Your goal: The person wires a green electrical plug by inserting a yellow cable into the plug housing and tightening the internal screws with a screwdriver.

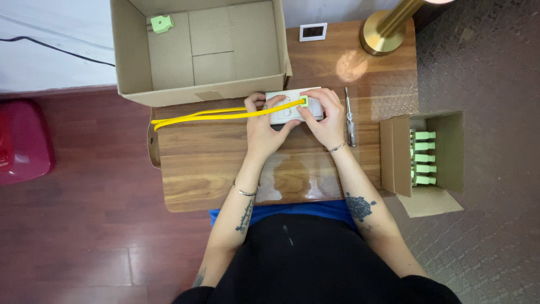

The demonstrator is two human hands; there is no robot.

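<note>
A white wall-socket plate (283,114) lies on the wooden table (208,163) in front of me. My left hand (264,126) holds its left side, fingers over the top. My right hand (326,115) grips its right side and pinches a small green plug (304,101) against the plate. A yellow cable (214,115) runs from that plug leftward across the table, ending in a loop near the table's left edge.
A large open cardboard box (199,50) with one green plug (162,23) inside stands at the back left. A small open box (427,157) with several green plugs sits at the right. A screwdriver (350,118), a brass lamp base (384,31) and a small white frame (313,31) are nearby.
</note>
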